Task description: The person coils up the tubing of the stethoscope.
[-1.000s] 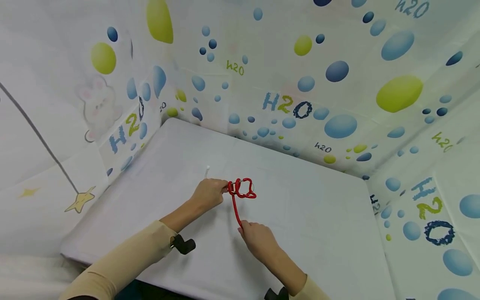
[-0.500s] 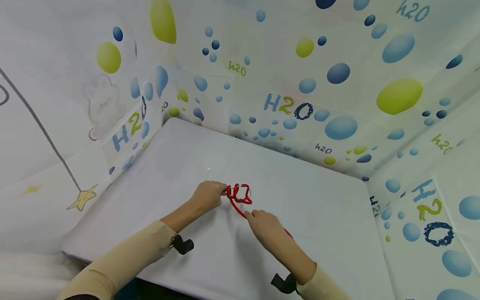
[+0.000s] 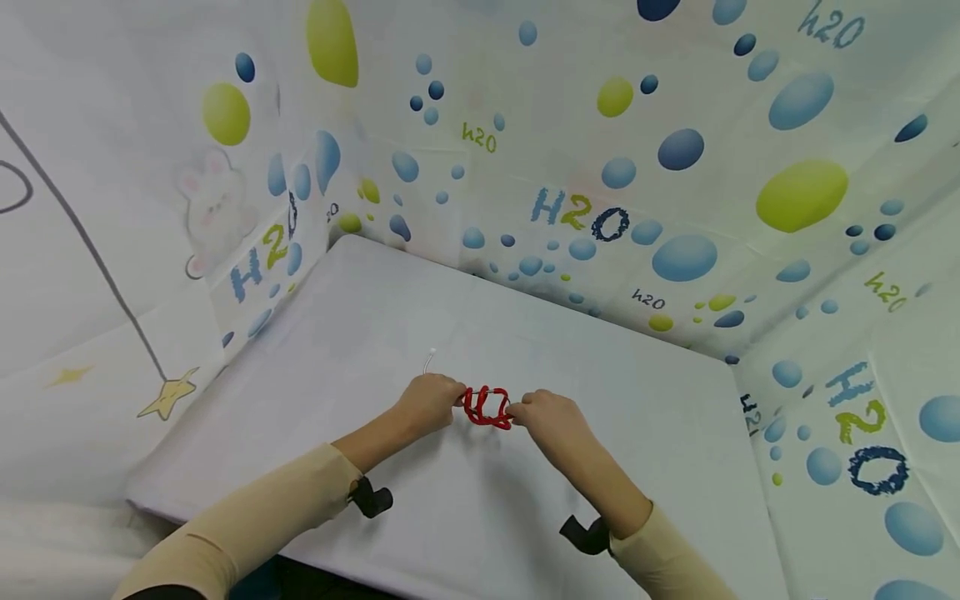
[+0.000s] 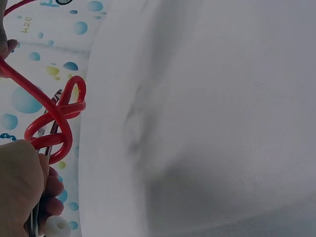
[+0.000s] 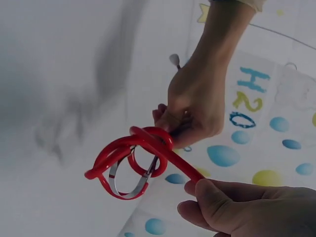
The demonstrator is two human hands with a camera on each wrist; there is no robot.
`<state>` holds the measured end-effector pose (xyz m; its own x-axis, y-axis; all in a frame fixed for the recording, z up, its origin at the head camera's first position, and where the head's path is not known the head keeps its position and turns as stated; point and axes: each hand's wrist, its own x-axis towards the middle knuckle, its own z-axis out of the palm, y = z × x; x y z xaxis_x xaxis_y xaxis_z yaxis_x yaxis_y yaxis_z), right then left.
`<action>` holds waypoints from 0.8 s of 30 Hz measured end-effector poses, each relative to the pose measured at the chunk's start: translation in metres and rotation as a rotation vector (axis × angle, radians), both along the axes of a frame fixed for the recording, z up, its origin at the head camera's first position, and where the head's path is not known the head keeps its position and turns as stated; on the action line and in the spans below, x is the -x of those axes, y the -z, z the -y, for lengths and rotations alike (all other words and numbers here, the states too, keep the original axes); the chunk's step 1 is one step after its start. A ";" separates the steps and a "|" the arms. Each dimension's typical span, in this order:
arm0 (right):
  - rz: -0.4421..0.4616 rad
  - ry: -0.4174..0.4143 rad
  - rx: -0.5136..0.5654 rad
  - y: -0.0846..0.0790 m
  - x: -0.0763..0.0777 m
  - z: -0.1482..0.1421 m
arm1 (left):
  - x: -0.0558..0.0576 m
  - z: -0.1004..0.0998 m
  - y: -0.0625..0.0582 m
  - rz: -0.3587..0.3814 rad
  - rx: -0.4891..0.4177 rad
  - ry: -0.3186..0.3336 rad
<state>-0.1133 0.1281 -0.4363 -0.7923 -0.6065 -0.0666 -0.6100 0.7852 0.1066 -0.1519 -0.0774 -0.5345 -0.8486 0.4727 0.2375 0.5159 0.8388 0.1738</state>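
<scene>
My left hand [image 3: 431,402] grips a slim metal frame [image 5: 113,183] with a rounded end; its exact kind does not show. A thin stem with a pale knob [image 3: 432,352] sticks out beyond that hand. Around the frame winds a glossy red cord [image 4: 58,116] in several loose coils, held above the table. My right hand [image 3: 551,425] is right of the coils, thumb and fingers pinching a taut stretch of the cord [image 5: 180,165] that leaves the coils. In the left wrist view, more cord [image 4: 19,5] trails past the right hand.
The white-covered table [image 3: 637,467] spreads below both hands. Behind it stands a wall covering [image 3: 555,108] printed with blue and green drops. Dark wrist cameras [image 3: 371,498] sit at the sleeve cuffs.
My right hand has moved up and to the right from below the coils, bringing the pinched cord along. The left hand still holds the frame, slightly shifted.
</scene>
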 end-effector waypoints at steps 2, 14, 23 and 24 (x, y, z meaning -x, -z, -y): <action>-0.030 -0.018 0.018 0.000 0.005 -0.004 | -0.002 -0.003 -0.002 0.014 0.006 0.017; -0.216 -0.114 0.116 -0.006 0.029 -0.021 | -0.018 -0.025 -0.019 0.113 0.050 0.130; -0.292 -0.170 0.157 -0.009 0.042 -0.026 | -0.030 -0.038 -0.027 0.087 0.016 0.212; -0.298 -0.171 0.153 -0.009 0.044 -0.026 | -0.031 -0.039 -0.027 0.084 0.010 0.218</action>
<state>-0.1574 0.1540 -0.4276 -0.6499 -0.7166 0.2533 -0.6934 0.6955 0.1885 -0.1213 -0.0381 -0.5074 -0.7427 0.6491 0.1646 0.6692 0.7111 0.2157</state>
